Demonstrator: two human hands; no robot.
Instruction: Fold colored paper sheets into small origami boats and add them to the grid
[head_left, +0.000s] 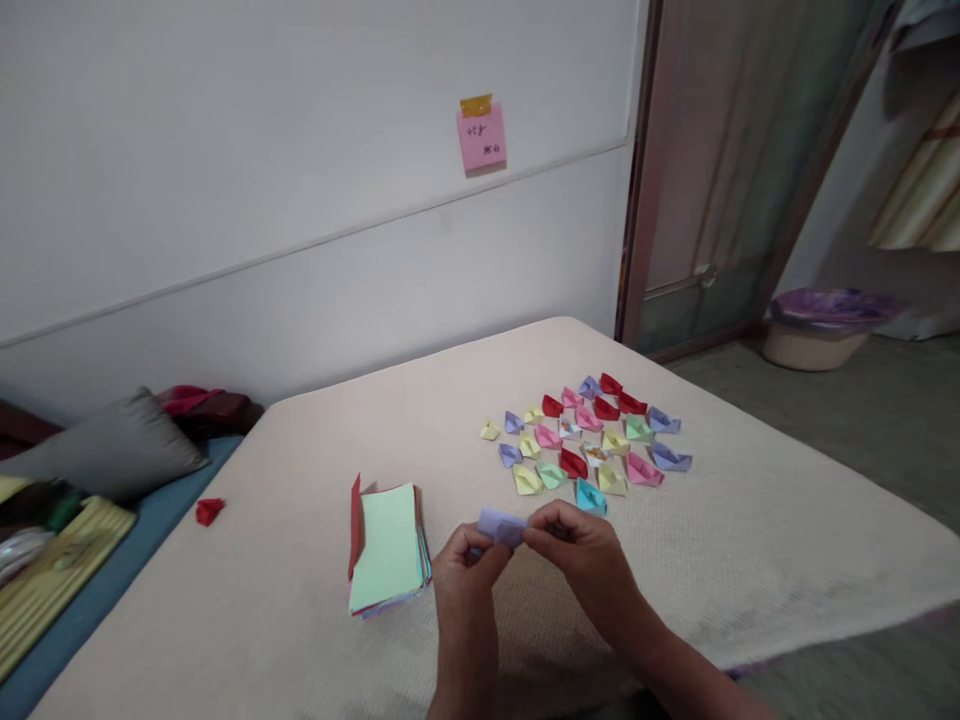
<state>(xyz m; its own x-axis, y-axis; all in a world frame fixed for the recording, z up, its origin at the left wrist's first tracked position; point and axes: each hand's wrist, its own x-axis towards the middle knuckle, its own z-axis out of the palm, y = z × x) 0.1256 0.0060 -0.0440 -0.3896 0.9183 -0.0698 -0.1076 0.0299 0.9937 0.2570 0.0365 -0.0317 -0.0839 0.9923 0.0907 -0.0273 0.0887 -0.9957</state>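
Observation:
A small folded piece of lavender paper [501,527] is pinched between my two hands above the near part of the table. My left hand [469,570] grips its left side with thumb and fingers. On the right edge, my right hand [574,540] pinches the paper between thumb and forefinger. Just beyond my hands lie several folded paper boats, among them a cyan boat [591,497], a dark red boat [574,463] and a pink boat [644,470]. Left of my hands rests a stack of coloured paper [388,545], pale green on top, with a red sheet standing up at its left edge.
The table [300,450] has a cream cloth. A crumpled-looking red paper piece [209,511] lies near its left edge. Beyond that are a grey cushion [112,450] and a yellow slatted board [67,570]. A lined bin [817,335] stands on the floor at right. A pink note [481,138] hangs on the wall.

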